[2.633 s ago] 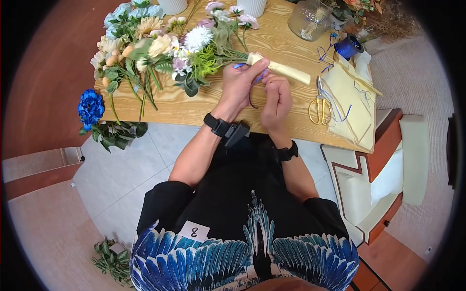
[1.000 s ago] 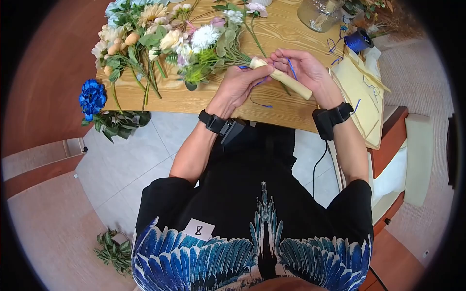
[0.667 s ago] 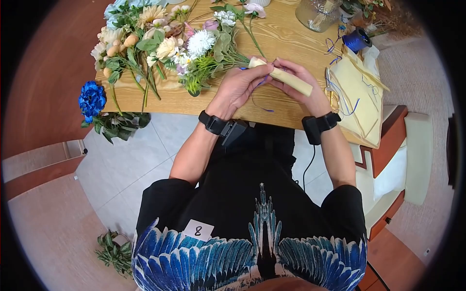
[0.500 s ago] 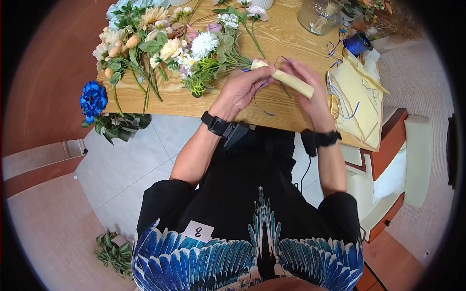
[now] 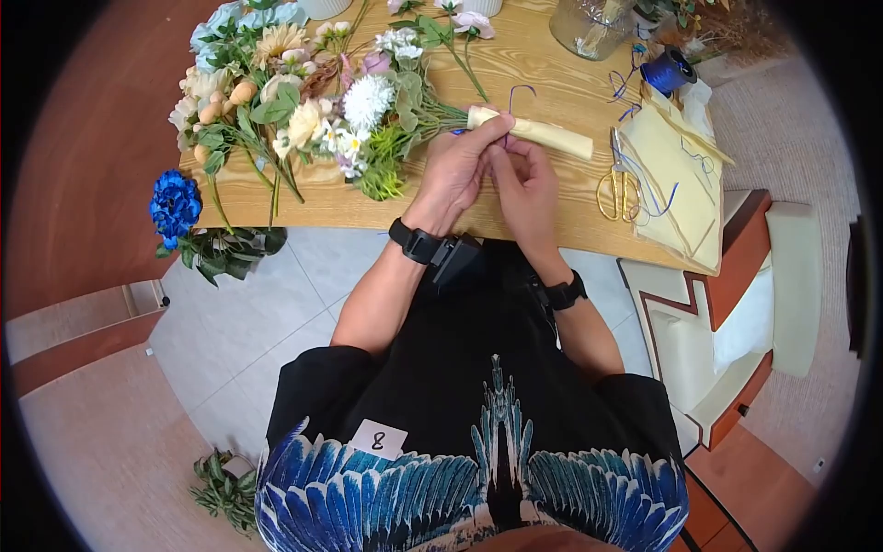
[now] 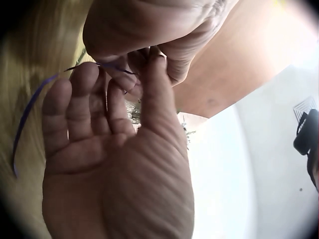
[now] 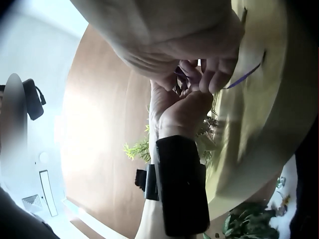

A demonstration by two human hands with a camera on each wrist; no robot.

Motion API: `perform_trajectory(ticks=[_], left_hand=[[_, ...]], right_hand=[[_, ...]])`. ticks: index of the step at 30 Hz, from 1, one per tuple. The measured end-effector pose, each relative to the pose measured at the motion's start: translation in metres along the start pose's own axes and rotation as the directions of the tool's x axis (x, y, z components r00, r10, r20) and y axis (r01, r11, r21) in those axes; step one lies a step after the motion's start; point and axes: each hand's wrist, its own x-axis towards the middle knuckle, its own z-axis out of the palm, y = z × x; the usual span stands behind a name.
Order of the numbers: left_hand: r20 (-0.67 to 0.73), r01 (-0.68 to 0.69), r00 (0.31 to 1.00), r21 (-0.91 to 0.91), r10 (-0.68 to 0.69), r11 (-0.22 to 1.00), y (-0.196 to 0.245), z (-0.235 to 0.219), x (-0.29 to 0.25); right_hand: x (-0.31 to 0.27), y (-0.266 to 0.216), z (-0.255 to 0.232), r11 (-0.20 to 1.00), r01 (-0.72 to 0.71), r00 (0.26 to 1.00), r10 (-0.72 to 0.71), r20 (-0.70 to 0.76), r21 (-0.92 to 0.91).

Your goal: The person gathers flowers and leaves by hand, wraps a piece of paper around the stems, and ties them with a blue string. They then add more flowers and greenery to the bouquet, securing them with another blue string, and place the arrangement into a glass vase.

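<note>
My left hand (image 5: 451, 170) grips a bouquet (image 5: 368, 103) of artificial flowers around its stems, which are wrapped in a pale yellow roll (image 5: 556, 139). The thumb presses on top of the roll. A thin blue ribbon (image 5: 522, 89) curls up past the roll's far side. Just below the roll, the right hand (image 5: 527, 198) pinches the ribbon close to the left fingertips. In the left wrist view, a loose ribbon end (image 6: 30, 109) trails beside the right hand (image 6: 114, 164). The right wrist view has the ribbon (image 7: 246, 77) running out from between both hands' fingers.
Gold-handled scissors (image 5: 618, 191) lie beside pale yellow sheets (image 5: 676, 189) at the right. Behind them are a blue ribbon spool (image 5: 667, 72) and a glass vase (image 5: 593, 28). More artificial flowers (image 5: 216, 97) cover the table's left, with a blue flower (image 5: 175, 207) at its edge.
The right hand opened out to the roll's right a second ago, then came back in below it beside the left hand. The ribbon has shifted; the left hand keeps its grip.
</note>
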Motion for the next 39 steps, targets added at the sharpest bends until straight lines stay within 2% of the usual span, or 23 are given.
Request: perform_trajectory(ticks=[1,3,4,6,7,9,10,12,16,19,21,22,25,27,28,29,30,31,32,33,34,36,39], left_hand=[[-0.006,0.000,1.000,-0.014,0.000,1.000,0.000,0.000,0.002],[-0.013,0.006,1.000,-0.033,-0.007,0.999,0.001,-0.001,0.002],[-0.001,0.046,0.999,-0.018,-0.046,0.999,0.003,-0.003,0.003],[0.008,0.101,0.995,-0.002,-0.101,0.995,0.002,-0.002,0.001],[0.002,0.054,0.999,-0.025,-0.054,0.998,0.001,0.001,0.002],[-0.003,0.000,1.000,-0.047,0.000,0.999,0.003,0.005,0.003],[-0.010,0.002,1.000,-0.032,-0.003,0.999,0.004,0.005,0.002],[-0.013,0.000,1.000,-0.017,0.000,1.000,0.006,0.005,-0.002],[-0.022,0.011,1.000,-0.028,-0.011,1.000,0.010,0.006,-0.007],[-0.031,0.015,0.999,-0.061,-0.017,0.998,0.008,0.006,-0.008],[-0.017,0.023,1.000,-0.079,-0.025,0.997,0.009,0.006,-0.012],[-0.018,0.009,1.000,-0.074,-0.010,0.997,0.010,0.008,-0.014],[0.016,0.009,1.000,-0.070,-0.008,0.997,0.006,0.007,-0.016],[0.061,-0.017,0.998,-0.021,0.018,1.000,0.008,0.009,-0.017],[0.064,-0.017,0.998,-0.018,0.018,1.000,0.008,0.010,-0.017],[0.026,-0.047,0.999,0.042,0.046,0.998,0.006,0.011,-0.019],[-0.008,-0.078,0.997,0.102,0.079,0.992,0.005,0.012,-0.019],[-0.002,-0.083,0.996,0.105,0.084,0.991,0.006,0.013,-0.018],[0.017,-0.109,0.994,0.136,0.107,0.985,0.006,0.013,-0.017],[0.032,-0.132,0.991,0.165,0.128,0.977,0.005,0.011,-0.016],[0.028,-0.133,0.991,0.164,0.130,0.977,0.002,0.008,-0.016],[0.048,-0.065,0.997,0.138,0.059,0.988,0.003,0.005,-0.014],[0.028,0.019,0.999,0.111,-0.023,0.994,0.007,0.004,-0.016]], right_hand=[[0.002,0.004,-0.002,1.000,0.005,1.000,-0.005,0.003,0.001],[0.003,0.006,-0.007,0.993,0.107,0.994,-0.107,0.011,-0.051],[0.003,0.007,-0.009,0.992,0.112,0.994,-0.111,0.012,-0.054],[-0.007,-0.004,-0.011,0.986,-0.077,0.992,0.061,0.107,0.147],[-0.007,-0.005,-0.016,0.986,-0.075,0.993,0.061,0.099,0.146],[-0.005,-0.007,-0.026,0.825,-0.395,0.919,0.350,0.183,0.405],[-0.003,-0.007,-0.027,0.824,-0.395,0.919,0.348,0.186,0.406],[0.002,-0.008,-0.029,0.769,-0.490,0.871,0.408,0.276,0.410],[-0.010,-0.006,-0.024,0.786,-0.466,0.878,0.352,0.325,0.407],[-0.018,-0.007,-0.023,0.857,-0.399,0.910,0.328,0.252,0.327],[-0.017,-0.004,-0.028,0.705,-0.497,0.866,0.365,0.343,0.506],[-0.014,-0.002,-0.031,0.707,-0.494,0.868,0.361,0.342,0.507],[-0.009,0.001,-0.044,0.729,-0.489,0.867,0.348,0.356,0.479],[0.009,-0.005,-0.052,0.860,-0.409,0.881,0.285,0.377,0.306],[0.021,-0.001,-0.061,0.860,-0.406,0.883,0.282,0.375,0.308],[0.036,0.007,-0.073,0.985,-0.168,0.910,0.143,0.390,0.031],[0.049,0.009,-0.079,0.965,0.108,0.897,0.009,0.443,-0.240],[0.060,0.010,-0.082,0.965,0.115,0.897,0.001,0.442,-0.237],[0.070,0.004,-0.083,0.997,-0.031,0.875,0.064,0.480,-0.077],[0.076,-0.001,-0.083,0.979,-0.189,0.841,0.121,0.528,0.077],[0.080,-0.006,-0.083,0.979,-0.191,0.839,0.122,0.531,0.077],[0.087,-0.020,-0.077,0.986,-0.077,0.826,0.146,0.544,-0.147],[0.088,-0.037,-0.072,0.989,-0.069,0.811,0.133,0.570,-0.132]])
